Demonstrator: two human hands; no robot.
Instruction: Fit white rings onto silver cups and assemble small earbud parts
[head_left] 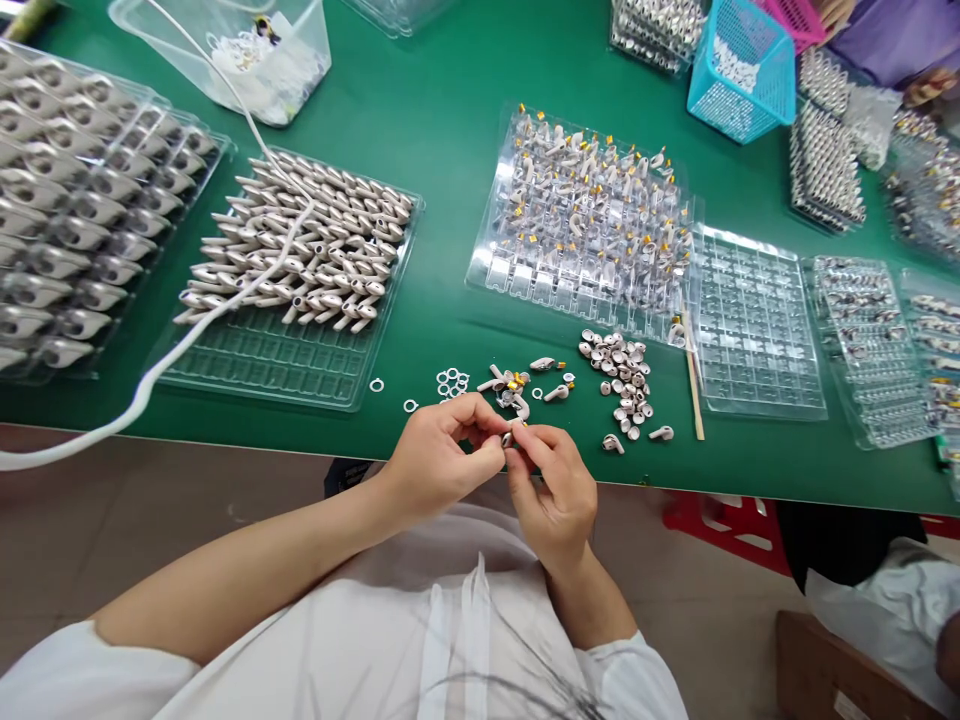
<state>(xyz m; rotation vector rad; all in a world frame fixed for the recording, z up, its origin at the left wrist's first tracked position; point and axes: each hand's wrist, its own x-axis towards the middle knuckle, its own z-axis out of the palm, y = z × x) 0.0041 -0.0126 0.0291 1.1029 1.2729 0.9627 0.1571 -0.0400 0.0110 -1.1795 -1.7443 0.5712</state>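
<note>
At the table's front edge, my left hand [448,452] and my right hand [553,482] meet, fingertips pinched together on one small earbud part [508,439]. Most of this part is hidden by the fingers. Just beyond lie several earbud stems with yellow flex tabs [513,381] in a loose cluster. White rings [451,382] are scattered to the left of that cluster. On the right is a heap of beige earbud shell caps [621,372], with two single earbud pieces [661,433] near the edge.
A tray of beige earbud shells [300,245] stands at left, crossed by a white cable [180,345]. Larger trays [82,205], a clear tub [300,75], a tray of flex-tab parts [592,210], a wooden stick [693,385] and a blue basket [739,85] surround it. A co-worker's purple sleeve [892,40] shows top right.
</note>
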